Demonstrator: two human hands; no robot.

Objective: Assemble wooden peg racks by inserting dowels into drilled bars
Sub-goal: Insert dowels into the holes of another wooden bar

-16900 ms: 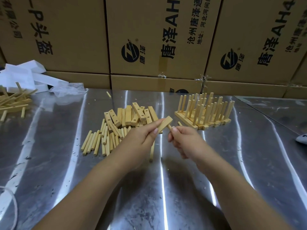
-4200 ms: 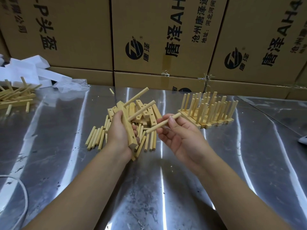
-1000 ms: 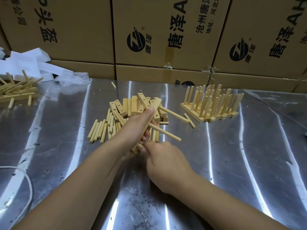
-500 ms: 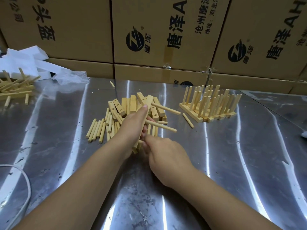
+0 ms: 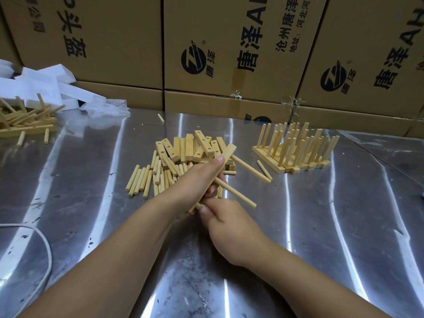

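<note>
**Head view.** Left grip (image 5: 197, 180), fingers wrapped round a pale drilled wooden bar (image 5: 228, 152), holds it tilted above the shiny steel surface (image 5: 344, 226). Two round wooden dowels (image 5: 236, 195) project from the bar. Right grip (image 5: 226, 226) is curled at the bar's lower end, its contents hidden. Step in hand: probably seating a further dowel. Next move: straight, firm pressure into the hole, then transfer to the finished peg racks (image 5: 296, 152).

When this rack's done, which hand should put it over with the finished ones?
Probably the right hand. The finished racks stand on its side, and it pinches the lower end of the bar. The left hand has the fuller grip but would have to reach across.
</note>
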